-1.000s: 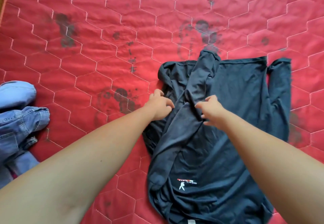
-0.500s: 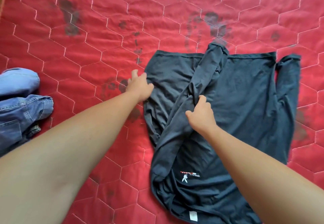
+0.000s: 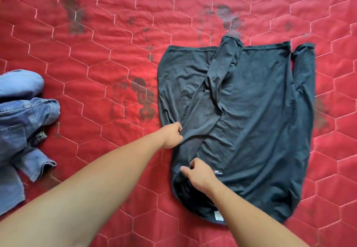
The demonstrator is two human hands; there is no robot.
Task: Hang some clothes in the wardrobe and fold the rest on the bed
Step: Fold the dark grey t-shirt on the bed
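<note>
Red quilted bedding with hexagon stitching covers the bed (image 3: 96, 69), and dark smudged stains (image 3: 143, 99) mark it in several places. On the right half of the bed lies a dark long-sleeved shirt (image 3: 266, 127), spread mostly flat, its hem toward the far side and its neck toward the person. One sleeve (image 3: 222, 72) is folded across the body of the shirt, running diagonally from the near left up past the hem. The other sleeve (image 3: 304, 69) lies straight along the shirt's right edge. A small printed logo (image 3: 218, 171) shows near the chest, and a white label (image 3: 218, 216) sits at the neck opening.

Both bare arms reach in from the near side. The left hand (image 3: 172, 136) has its fingers curled round the fabric at the shirt's left edge, where the folded sleeve begins. The right hand (image 3: 199, 175) is nearer the person, pinching a gather of cloth at the shirt's near left shoulder, just beside the logo. The two hands are near each other but apart.

Well apart from the shirt, toward the bed's left edge, lies a crumpled pair of blue jeans (image 3: 21, 123), partly out of view.
</note>
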